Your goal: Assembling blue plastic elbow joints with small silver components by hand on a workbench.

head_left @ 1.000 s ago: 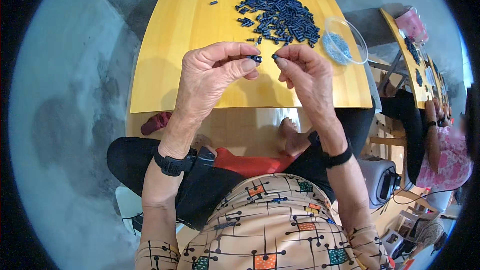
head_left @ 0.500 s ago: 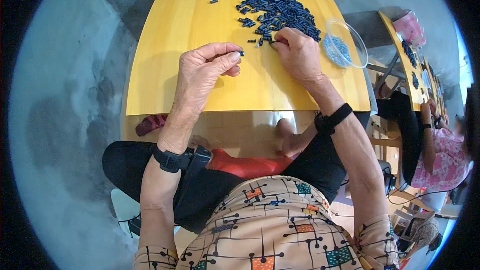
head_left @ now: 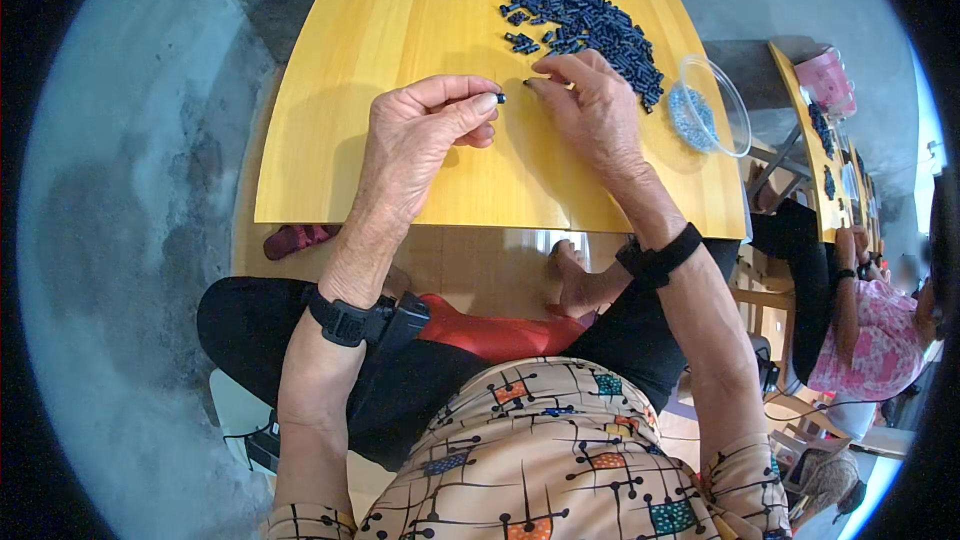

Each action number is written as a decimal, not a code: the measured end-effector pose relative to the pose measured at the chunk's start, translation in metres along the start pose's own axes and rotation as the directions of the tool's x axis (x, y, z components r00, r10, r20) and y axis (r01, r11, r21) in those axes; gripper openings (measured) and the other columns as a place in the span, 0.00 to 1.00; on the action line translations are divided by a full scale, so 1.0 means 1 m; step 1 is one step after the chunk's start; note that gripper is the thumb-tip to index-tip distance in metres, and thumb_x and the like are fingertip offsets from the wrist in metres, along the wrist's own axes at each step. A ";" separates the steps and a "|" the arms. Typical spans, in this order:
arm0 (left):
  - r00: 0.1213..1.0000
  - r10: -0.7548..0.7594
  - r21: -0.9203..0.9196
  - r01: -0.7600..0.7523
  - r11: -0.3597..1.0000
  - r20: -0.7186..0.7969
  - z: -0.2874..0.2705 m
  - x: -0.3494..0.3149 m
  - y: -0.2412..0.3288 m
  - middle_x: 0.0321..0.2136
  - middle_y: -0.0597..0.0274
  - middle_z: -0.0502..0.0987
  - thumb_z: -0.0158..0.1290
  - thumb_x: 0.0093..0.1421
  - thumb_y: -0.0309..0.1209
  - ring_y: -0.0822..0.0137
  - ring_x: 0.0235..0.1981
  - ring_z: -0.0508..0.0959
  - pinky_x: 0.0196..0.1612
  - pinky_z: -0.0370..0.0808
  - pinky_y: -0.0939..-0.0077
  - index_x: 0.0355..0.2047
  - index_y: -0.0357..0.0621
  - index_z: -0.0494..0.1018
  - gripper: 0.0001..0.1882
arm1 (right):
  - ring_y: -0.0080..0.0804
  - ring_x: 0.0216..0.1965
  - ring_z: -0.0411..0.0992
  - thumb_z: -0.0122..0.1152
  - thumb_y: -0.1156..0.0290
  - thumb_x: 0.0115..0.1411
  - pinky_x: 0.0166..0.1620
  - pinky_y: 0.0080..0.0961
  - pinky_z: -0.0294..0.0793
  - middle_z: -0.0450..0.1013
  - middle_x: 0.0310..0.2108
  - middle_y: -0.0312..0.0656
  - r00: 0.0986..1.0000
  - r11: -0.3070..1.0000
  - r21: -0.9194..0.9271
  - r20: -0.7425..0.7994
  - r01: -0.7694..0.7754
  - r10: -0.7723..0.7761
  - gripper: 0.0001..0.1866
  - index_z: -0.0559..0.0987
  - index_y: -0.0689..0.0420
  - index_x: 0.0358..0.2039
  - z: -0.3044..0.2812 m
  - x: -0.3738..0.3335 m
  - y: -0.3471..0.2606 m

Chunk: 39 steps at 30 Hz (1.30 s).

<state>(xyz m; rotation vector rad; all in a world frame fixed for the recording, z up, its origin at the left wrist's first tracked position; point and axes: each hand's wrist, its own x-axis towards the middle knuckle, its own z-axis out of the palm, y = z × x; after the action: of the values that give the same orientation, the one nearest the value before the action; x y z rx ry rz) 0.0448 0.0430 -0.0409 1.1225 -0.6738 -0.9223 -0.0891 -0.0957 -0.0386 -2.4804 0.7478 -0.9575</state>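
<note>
The head view is showing a yellow table filling the upper middle, with a large heap of small dark cylinders lying loose toward its far and right side. Nothing visible is fencing this heap in, so a sideways brush of the wrist could, in my judgement, be scattering pieces. A clear round tub is sitting near the table's right edge, holding light-blue bits; a knock from the right forearm could be tipping it, because it is standing so close to that edge.

The right hand is hovering at the heap's near edge, its thumb and forefinger curling close together. A dark speck is showing at those tips, but I cannot tell whether they are gripping it or merely standing over it. The left hand is holding apart from the heap, thumb and forefinger pressing together on one short dark piece, whose end is jutting past the tips. That shallow hold could be letting the piece slip or roll if the pinch is loosening.
</note>
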 end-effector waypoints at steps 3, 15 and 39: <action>1.000 -0.012 0.004 0.012 1.000 0.002 0.001 -0.001 0.000 0.26 0.62 0.77 0.56 0.53 0.29 0.74 0.23 0.75 0.31 0.73 0.82 0.34 0.38 0.76 0.09 | 0.39 0.30 0.72 0.60 0.67 0.48 0.33 0.32 0.72 0.71 0.29 0.42 1.000 0.991 -0.134 0.023 0.017 -0.014 0.09 0.78 0.55 0.30 0.007 0.000 -0.002; 1.000 -0.015 -0.001 0.015 1.000 0.007 0.004 -0.001 -0.005 0.25 0.62 0.77 0.57 0.53 0.29 0.75 0.23 0.75 0.30 0.73 0.84 0.35 0.36 0.76 0.11 | 0.40 0.29 0.71 0.59 0.69 0.47 0.32 0.35 0.71 0.70 0.27 0.41 0.999 0.992 -0.127 -0.033 0.025 -0.030 0.04 0.78 0.55 0.22 0.019 0.005 0.007; 0.957 -0.024 0.008 0.023 1.000 0.290 0.047 -0.037 0.026 0.27 0.55 0.78 0.55 0.53 0.24 0.68 0.25 0.78 0.31 0.77 0.78 0.37 0.35 0.74 0.10 | 0.19 0.21 0.70 0.57 0.69 0.57 0.21 0.12 0.68 0.73 0.25 0.36 0.830 -0.087 0.913 0.399 -0.398 0.388 0.07 0.73 0.58 0.34 -0.075 -0.090 -0.065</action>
<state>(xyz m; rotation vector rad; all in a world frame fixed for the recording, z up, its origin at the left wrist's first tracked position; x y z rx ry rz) -0.0048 0.0584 -0.0017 1.0089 -0.9034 -1.1197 -0.1756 -0.0017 0.0020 -0.8327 0.4358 -0.7480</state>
